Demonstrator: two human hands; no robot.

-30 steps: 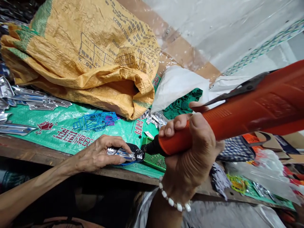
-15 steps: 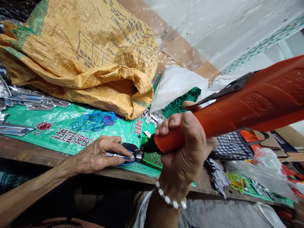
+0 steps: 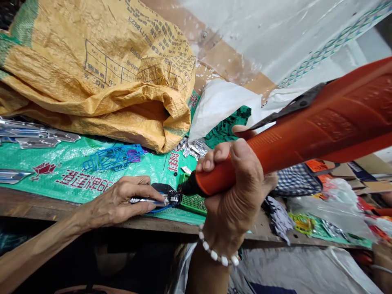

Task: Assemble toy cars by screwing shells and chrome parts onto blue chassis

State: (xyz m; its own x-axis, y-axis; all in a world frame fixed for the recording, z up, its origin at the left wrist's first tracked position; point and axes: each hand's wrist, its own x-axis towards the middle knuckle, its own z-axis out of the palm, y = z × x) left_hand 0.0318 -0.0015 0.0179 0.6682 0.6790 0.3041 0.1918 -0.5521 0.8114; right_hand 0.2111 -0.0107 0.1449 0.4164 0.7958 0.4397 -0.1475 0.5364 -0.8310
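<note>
My right hand is wrapped around a red electric screwdriver, its thumb near the black lever along the top. The black tip of the screwdriver points down to the left and meets the end of a small silver, black and blue plastic assembly. My left hand pinches that assembly and steadies it low on the green sheet. Just right of it sits a green mesh basket holding small bits, too tiny to name. Behind my left hand lie blue plastic frame parts with a purple piece.
A large yellow woven sack slumps at the back left. Silver plastic parts lie at the left. A white bag stands behind the basket. At the right are a checked cloth bag, clear plastic bags and, at the edge, another person's arm.
The whole view has shifted slightly, so things appear further left. Both hands keep their grips, and the screwdriver tip stays at the assembly. Another person's arm now shows at the lower right.
</note>
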